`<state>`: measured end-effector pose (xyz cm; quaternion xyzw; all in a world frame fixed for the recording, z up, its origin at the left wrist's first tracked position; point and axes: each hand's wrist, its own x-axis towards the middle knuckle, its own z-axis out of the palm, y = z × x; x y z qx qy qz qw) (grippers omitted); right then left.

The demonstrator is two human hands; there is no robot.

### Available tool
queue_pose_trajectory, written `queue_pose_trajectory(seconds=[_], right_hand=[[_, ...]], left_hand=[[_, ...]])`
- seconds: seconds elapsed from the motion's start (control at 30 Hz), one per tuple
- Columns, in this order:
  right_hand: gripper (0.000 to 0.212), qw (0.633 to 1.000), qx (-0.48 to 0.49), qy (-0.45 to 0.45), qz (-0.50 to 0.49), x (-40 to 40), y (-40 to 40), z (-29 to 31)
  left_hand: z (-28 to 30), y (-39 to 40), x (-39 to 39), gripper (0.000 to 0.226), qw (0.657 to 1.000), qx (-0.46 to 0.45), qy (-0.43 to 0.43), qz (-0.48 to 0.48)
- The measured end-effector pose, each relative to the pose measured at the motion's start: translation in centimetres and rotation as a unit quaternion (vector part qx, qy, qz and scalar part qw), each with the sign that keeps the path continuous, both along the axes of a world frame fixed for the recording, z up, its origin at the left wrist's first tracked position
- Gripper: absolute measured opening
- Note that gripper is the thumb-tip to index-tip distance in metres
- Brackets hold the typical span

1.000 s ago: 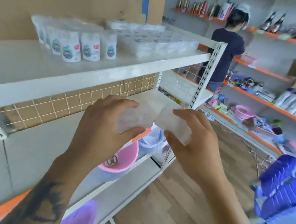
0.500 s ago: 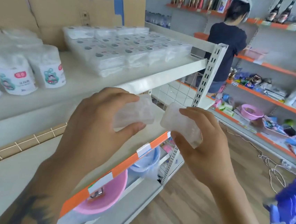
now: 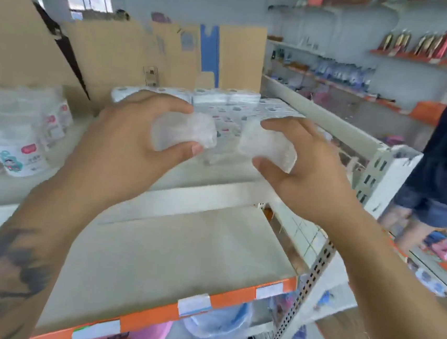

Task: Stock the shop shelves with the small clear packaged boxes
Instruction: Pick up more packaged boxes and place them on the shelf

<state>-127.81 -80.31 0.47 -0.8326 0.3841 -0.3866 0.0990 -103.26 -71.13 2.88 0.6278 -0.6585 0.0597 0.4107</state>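
**Two clear boxes held over the top shelf, placement not yet made**

Each hand carries one small clear packaged box. The left hand point(image 3: 126, 143) pinches the left clear box point(image 3: 185, 131) between thumb below and curled fingers above; the right hand point(image 3: 302, 166) grips the right clear box point(image 3: 267, 146) the same way, thumb under and fingers over the top. The two boxes sit near each other but apart, both in the air above the front part of the top shelf point(image 3: 209, 192), neither touching it.

Behind the hands, at the back of that shelf, lies a block of already stocked clear boxes point(image 3: 250, 109) in neat rows. To the left stand white tubs with printed labels point(image 3: 19, 149). Below is a bare lower shelf point(image 3: 182, 250) with an orange price strip point(image 3: 231, 298) along its front edge. Another person point(image 3: 446, 169) stands at the right by the far shelving.

My reading is that this is the carry-and-place step: the boxes are picked up and brought to the shelf, with setting down still to come. The next move likely calls for reaching forward over the bare front strip, lowering each box flat beside the front row of the stocked block, squaring it with its neighbours, and only then loosening the fingers. The picture is blurred, so the boxes' contents and exact edges cannot be made out.
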Motion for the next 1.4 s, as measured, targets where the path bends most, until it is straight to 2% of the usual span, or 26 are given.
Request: queue_pose_trajectory(seconds=[0.17, 0.27, 0.47, 0.63, 0.77, 0.9, 0.97, 1.03, 1.1, 1.17, 1.23, 1.4], right_hand=[[0.058, 0.992, -0.026, 0.116, 0.042, -1.0, -5.2, 6.1], [0.057, 0.986, -0.022, 0.156, 0.060, -0.5, -7.8, 8.9], [0.061, 0.960, 0.059, 0.261, 0.089, 2.0, -13.3, 10.6], [0.061, 0.942, 0.057, 0.308, 0.121, 5.1, -17.8, 11.0], [0.058, 0.930, 0.117, 0.290, 0.194, 6.7, -20.4, 10.5], [0.044, 0.927, 0.187, 0.201, 0.256, 8.0, -21.7, 8.7], [0.034, 0.917, 0.235, 0.146, 0.286, 8.0, -21.6, 8.2], [0.028, 0.911, 0.266, 0.071, 0.307, 7.8, -21.4, 8.3], [0.031, 0.903, 0.288, 0.005, 0.318, 7.6, -21.1, 8.6], [0.044, 0.892, 0.314, -0.046, 0.321, 7.4, -20.9, 8.8], [0.052, 0.872, 0.355, -0.083, 0.327, 7.3, -20.9, 8.8], [0.045, 0.848, 0.381, -0.081, 0.359, 6.4, -21.4, 9.0]], left_hand=[[2.1, -4.0, -1.6, 0.046, 0.997, 0.062, -0.023, 0.038], [2.9, -6.1, -1.4, 0.050, 0.992, 0.103, -0.024, 0.072], [4.2, -10.0, -0.9, 0.056, 0.978, 0.174, -0.034, 0.107], [4.0, -13.2, 1.2, 0.060, 0.968, 0.231, -0.031, 0.096], [4.2, -14.2, 2.4, 0.068, 0.950, 0.302, -0.036, 0.070], [5.6, -15.0, 2.8, 0.077, 0.959, 0.278, -0.030, 0.050], [6.2, -15.5, 2.5, 0.071, 0.969, 0.241, -0.042, 0.024], [6.3, -16.2, 2.4, 0.048, 0.979, 0.200, -0.038, -0.010], [6.2, -16.7, 2.3, 0.024, 0.987, 0.153, -0.008, -0.041], [5.9, -16.9, 2.1, 0.018, 0.992, 0.108, 0.043, -0.054], [5.4, -16.7, 2.0, 0.016, 0.990, 0.085, 0.101, -0.057], [4.4, -16.4, 1.7, 0.033, 0.967, 0.054, 0.236, -0.084]])
